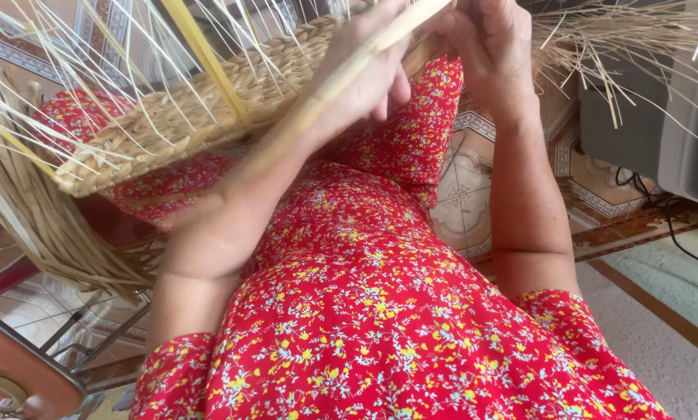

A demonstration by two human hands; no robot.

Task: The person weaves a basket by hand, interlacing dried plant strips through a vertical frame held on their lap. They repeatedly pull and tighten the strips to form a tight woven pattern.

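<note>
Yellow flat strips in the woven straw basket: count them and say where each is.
2. One yellow flat strip slants from the top edge down the woven straw basket wall; another lies at far left among pale straws. More may be hidden.

Red short-sleeved dress (364,311), small yellow, white and blue flower print, bare forearms, no jewellery visible

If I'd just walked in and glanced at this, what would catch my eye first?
Probably the bright red flowered dress filling the lower middle of the view. Next, the half-woven straw basket resting on the lap at upper left, loose pale strands fanning out from its rim. At top centre the left hand and right hand close together on a flat straw strand by the basket's edge.
</note>
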